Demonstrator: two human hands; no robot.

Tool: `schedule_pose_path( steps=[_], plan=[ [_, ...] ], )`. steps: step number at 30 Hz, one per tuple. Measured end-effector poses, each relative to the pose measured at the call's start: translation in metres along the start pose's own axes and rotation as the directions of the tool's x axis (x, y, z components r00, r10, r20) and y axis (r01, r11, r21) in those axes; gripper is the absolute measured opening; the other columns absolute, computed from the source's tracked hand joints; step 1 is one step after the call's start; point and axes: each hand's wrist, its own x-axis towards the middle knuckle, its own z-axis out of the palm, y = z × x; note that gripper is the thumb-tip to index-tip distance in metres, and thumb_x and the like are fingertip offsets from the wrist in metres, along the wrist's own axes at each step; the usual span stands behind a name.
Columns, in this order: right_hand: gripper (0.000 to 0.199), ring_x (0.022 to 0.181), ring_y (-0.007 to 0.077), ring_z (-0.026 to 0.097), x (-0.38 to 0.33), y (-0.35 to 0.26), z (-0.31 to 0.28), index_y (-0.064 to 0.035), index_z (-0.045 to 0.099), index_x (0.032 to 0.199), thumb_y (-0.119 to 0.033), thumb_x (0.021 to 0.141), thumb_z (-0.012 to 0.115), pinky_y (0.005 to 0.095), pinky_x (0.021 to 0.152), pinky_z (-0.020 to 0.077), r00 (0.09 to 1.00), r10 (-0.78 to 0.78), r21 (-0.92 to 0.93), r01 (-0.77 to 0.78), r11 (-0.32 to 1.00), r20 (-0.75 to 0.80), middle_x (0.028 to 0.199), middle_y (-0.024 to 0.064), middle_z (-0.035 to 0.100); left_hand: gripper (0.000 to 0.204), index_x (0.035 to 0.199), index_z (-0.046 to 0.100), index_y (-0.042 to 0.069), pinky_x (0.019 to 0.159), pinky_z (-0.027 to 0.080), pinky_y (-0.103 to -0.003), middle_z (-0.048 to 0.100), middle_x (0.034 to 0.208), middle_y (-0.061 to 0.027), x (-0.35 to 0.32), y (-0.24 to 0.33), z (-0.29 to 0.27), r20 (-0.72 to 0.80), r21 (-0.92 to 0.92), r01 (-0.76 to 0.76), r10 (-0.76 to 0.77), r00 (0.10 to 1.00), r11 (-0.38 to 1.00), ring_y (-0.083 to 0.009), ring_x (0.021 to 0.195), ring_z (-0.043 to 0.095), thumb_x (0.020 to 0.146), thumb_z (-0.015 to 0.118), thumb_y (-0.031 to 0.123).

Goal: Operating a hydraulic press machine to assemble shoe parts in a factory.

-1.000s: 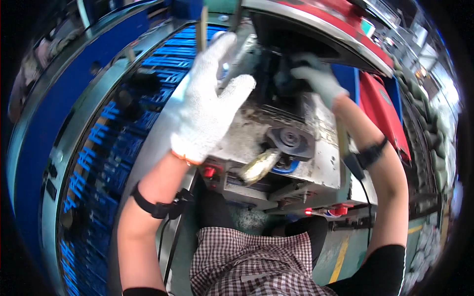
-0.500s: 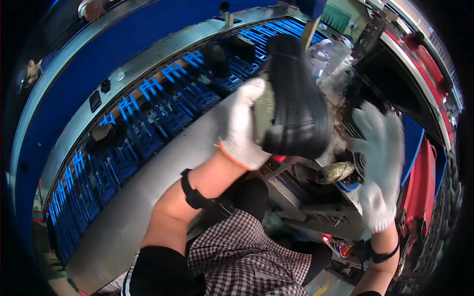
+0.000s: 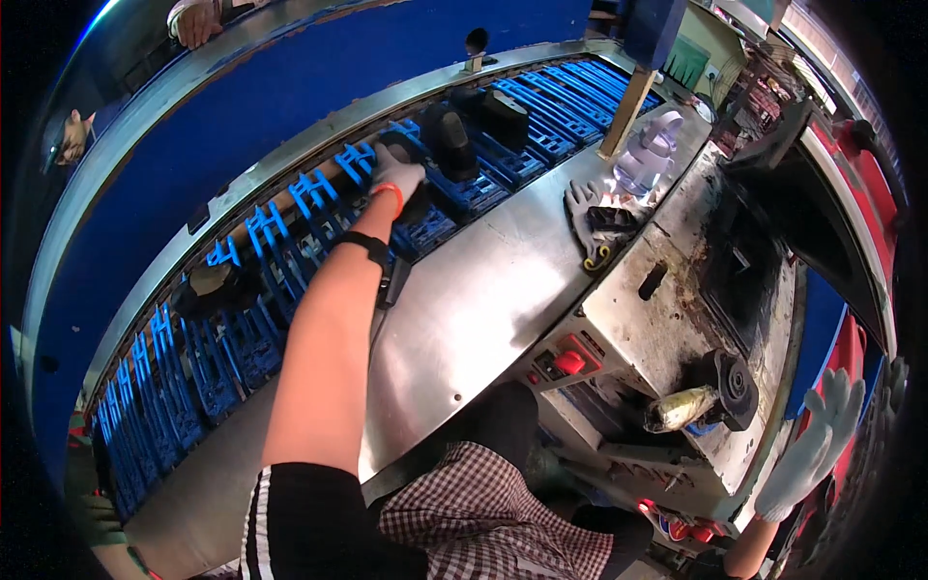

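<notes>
My left hand (image 3: 398, 176), in a white glove with an orange cuff edge, reaches far out over the blue slatted rack. Its fingers are closed round a black shoe (image 3: 416, 208) that is partly hidden beneath the hand. Just right of it on the rack stand a black shoe (image 3: 451, 145) and another dark shoe (image 3: 505, 116) with a pale insole opening. My gloved right hand (image 3: 820, 445) hovers at the lower right, fingers stretched and apart, holding nothing. Nearest to it is the worn metal machine top, with a dark round tool (image 3: 730, 387) with a wrapped handle.
A bare metal ledge (image 3: 483, 309) runs between me and the rack. On it lie a grey glove (image 3: 582, 208) and a clear plastic item (image 3: 652, 155). A wooden post (image 3: 626, 111) rises behind. Another dark shoe (image 3: 208, 285) sits on the rack's left. Other people's hands (image 3: 198, 24) show beyond the blue panel.
My left hand has carried the black shoe from in front of me out to the rack. My right hand has moved down and right, away from the machine top.
</notes>
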Motion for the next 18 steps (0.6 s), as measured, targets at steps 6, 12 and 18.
schedule_pose_path(
  steps=[6, 12, 18],
  plan=[
    [0.056, 0.14, 0.0375, 0.051, -0.02, 0.029, 0.019, 0.0074, 0.046, 0.146, -0.036, 0.112, 0.04, 0.0493, 0.118, 0.0379, 0.977, -0.143, 0.085, 0.131, 0.988, 0.156, 0.152, 0.0273, 0.05, 0.096, 0.167, 0.016, 0.006, 0.127, 0.025, -0.045, 0.028, 0.169, -0.0249, -0.024, -0.029, -0.01, 0.103, 0.07, 0.01, -0.017, 0.995, 0.997, -0.0406, 0.155, 0.03, 0.098, 0.054, 0.061],
    [0.04, 0.139, 0.0405, 0.051, -0.027, 0.026, 0.005, 0.0128, 0.061, 0.125, -0.016, 0.113, 0.036, 0.0515, 0.12, 0.0393, 0.849, -0.396, -0.262, 0.494, 0.829, 0.35, 0.141, 0.0263, 0.06, 0.093, 0.163, 0.027, 0.0, 0.128, 0.023, -0.045, 0.031, 0.166, -0.0285, -0.072, -0.08, -0.099, -0.42, -0.064, -0.047, 0.016, 0.907, 0.997, -0.0415, 0.156, 0.026, 0.097, 0.063, 0.054],
    [0.047, 0.14, 0.0405, 0.05, -0.039, 0.042, 0.025, 0.0127, 0.059, 0.126, -0.026, 0.116, 0.033, 0.0514, 0.118, 0.0429, 0.931, -0.275, -0.092, 0.304, 0.948, 0.239, 0.141, 0.0269, 0.06, 0.107, 0.159, 0.03, -0.006, 0.115, 0.043, -0.052, 0.044, 0.156, -0.0329, -0.076, -0.118, -0.218, -0.794, -0.334, 0.086, -0.329, 0.511, 0.939, -0.0459, 0.14, 0.05, 0.085, 0.077, 0.054]
  ],
)
